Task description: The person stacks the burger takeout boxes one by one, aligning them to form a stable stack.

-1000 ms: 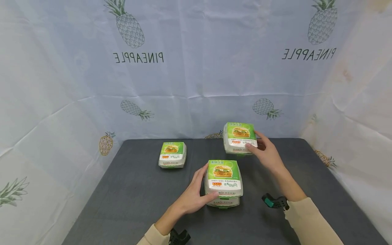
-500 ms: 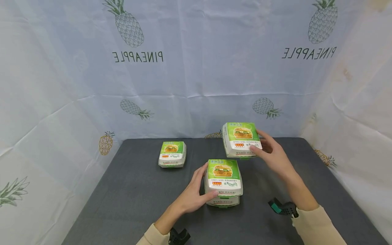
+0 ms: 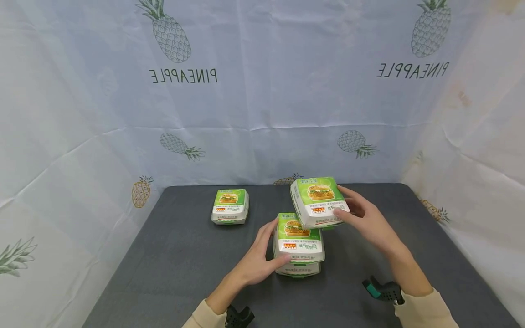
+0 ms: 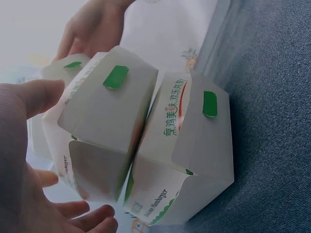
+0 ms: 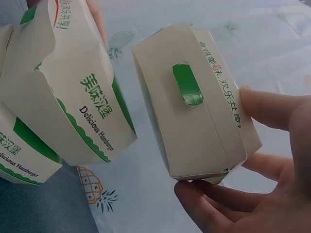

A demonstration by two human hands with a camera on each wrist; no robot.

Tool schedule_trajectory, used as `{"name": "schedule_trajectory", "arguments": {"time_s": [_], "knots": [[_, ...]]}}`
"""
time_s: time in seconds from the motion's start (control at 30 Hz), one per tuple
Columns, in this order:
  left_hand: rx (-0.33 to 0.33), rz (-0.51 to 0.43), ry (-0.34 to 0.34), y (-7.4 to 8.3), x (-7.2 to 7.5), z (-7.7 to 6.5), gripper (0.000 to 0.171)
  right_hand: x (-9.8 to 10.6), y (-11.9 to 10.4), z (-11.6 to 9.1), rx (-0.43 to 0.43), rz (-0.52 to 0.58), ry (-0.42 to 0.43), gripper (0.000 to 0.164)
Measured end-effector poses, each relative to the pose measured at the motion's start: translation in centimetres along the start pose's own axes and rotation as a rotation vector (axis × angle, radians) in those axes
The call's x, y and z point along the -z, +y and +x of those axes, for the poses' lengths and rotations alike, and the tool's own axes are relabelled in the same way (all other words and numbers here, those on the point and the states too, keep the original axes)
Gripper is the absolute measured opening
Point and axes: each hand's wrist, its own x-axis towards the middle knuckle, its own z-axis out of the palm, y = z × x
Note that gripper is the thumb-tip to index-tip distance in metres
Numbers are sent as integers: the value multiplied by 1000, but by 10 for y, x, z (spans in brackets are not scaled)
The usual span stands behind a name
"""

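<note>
Two green-and-white burger boxes are stacked near the middle of the dark table. My left hand (image 3: 256, 262) holds the upper burger box (image 3: 293, 250) at its left side, thumb against the front edge. The lower burger box (image 3: 298, 269) lies directly beneath and shows mostly its front. Above the stack's far right part, my right hand (image 3: 367, 223) grips another burger box (image 3: 320, 196), tilted and off the table. In the right wrist view that held box (image 5: 165, 121) is pinched at one end, a gap separating it from the stacked upper box (image 5: 73, 97).
A single burger box (image 3: 230, 207) sits at the back left of the dark table (image 3: 172, 255). White cloth (image 3: 266, 100) printed with pineapples hangs behind the table and along both sides.
My right hand has carried its box from the back right toward me and slightly down, so it now overlaps the stack in the head view. My left hand has stayed at the stack.
</note>
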Motion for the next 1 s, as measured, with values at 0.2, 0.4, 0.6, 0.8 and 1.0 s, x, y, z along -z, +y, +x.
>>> {"name": "schedule_trajectory", "arguments": {"time_s": [0.2,0.4,0.6,0.8,1.0], "knots": [[-10,6,11,1,1,-1,90,-5,3,-4,12,16,-30,68],[-11,25,50,4,5,0,85,-8,3,-5,10,13,-25,66],[-2,47,115,18,12,6,81,-9,2,-6,15,-5,-20,66],[13,99,187,44,15,21,81,-11,-1,-6,9,-19,-10,67],[22,137,174,66,11,33,92,-12,-1,-7,-6,-42,5,67]]}}
